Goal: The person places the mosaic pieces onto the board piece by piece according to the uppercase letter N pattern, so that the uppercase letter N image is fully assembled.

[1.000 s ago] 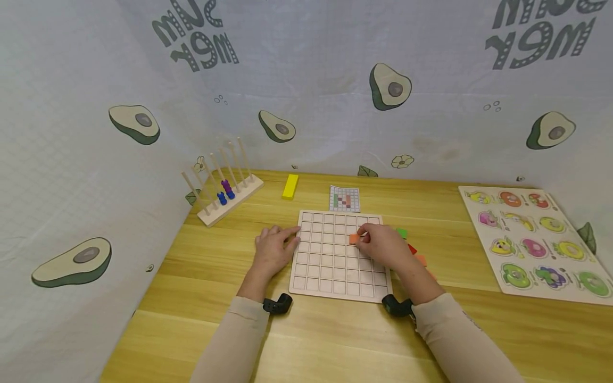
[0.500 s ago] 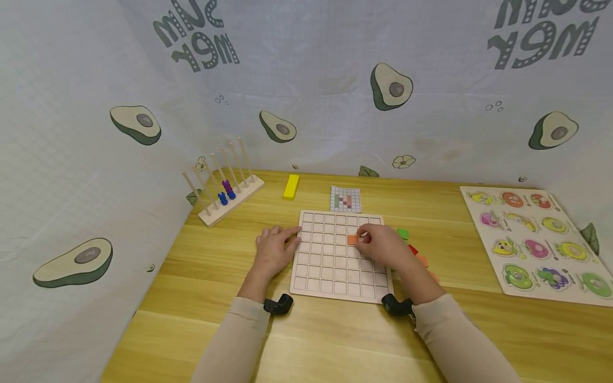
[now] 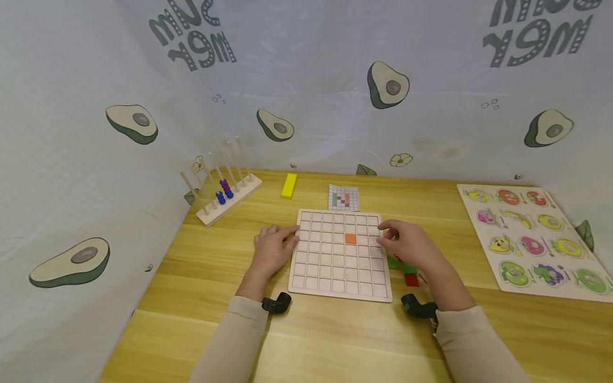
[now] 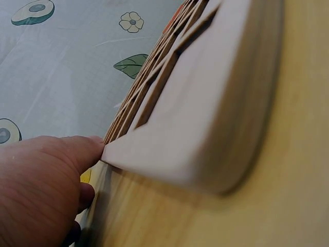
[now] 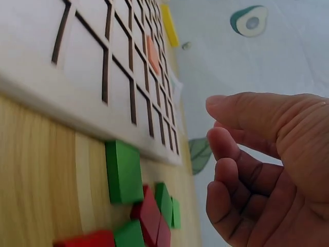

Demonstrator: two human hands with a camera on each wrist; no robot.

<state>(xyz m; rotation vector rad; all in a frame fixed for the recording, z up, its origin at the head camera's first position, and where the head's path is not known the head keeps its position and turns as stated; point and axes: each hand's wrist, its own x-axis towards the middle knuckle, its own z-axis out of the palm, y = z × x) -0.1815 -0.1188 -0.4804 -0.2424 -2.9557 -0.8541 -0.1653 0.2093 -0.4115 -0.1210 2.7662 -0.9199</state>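
At the middle of the head view, a square wooden grid board [image 3: 314,259] lies on a wooden counter [image 3: 325,340], one orange tile [image 3: 351,239] sitting in a cell on its upper right part. The left hand [image 3: 273,250] touches the board's left edge with outstretched fingers, its grip closed around nothing. The right hand [image 3: 412,246] hovers at the right edge, thumb and fingertips parted, its grip empty. Below it lie green blocks [image 5: 125,175] and red blocks [image 5: 148,215]. A patterned card [image 3: 343,198] lies above the board; a fruit puzzle [image 3: 519,229] fills the right.
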